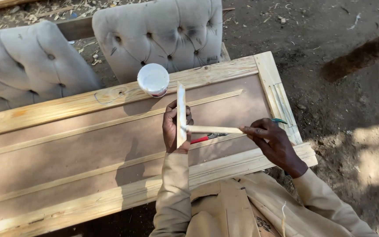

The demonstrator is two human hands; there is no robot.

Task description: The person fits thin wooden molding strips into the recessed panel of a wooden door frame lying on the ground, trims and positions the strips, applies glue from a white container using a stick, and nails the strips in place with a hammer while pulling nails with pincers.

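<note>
My left hand [170, 127] holds a thin wooden strip [181, 112] upright over a panelled wooden door [110, 131] lying flat. My right hand [273, 140] grips a flat wooden stick [211, 129] whose tip touches the side of the upright strip. A white round container [153, 79] stands on the door's far rail, just beyond the strip's top. A red-handled tool [200, 139] lies on the panel under the stick.
Two grey tufted cushions [154, 35] lean behind the door. A few loose wooden strips [281, 105] lie on the door's right stile. Bare dirt with wood scraps surrounds the work. A dark log [360, 55] lies at upper right.
</note>
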